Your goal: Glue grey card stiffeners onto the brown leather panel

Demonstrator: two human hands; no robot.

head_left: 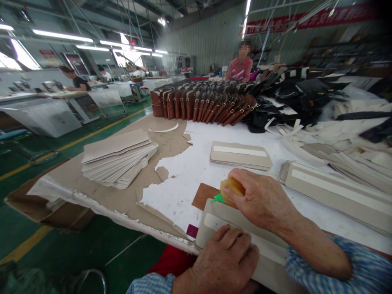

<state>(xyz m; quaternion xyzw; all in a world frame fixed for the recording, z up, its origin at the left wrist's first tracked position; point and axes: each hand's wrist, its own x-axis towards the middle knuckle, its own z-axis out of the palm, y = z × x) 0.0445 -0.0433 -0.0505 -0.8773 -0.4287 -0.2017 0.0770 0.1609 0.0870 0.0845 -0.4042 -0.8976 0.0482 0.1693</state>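
Observation:
My right hand [260,200] is closed around a yellow sponge-like block [232,188] with a green base, pressed on the far end of a beige card panel [214,222] with a white strip. My left hand [226,259] lies flat on the near part of that panel, fingers stretched out, holding it down. A brown board [202,195] lies under the panel's far corner.
A fanned stack of beige panels [118,159] lies to the left. Two more stacks [240,155] [337,192] sit ahead and to the right. A row of brown leather bags [202,104] stands at the back, and a person in red [240,67] sits beyond it. The table edge [101,208] drops to a green floor.

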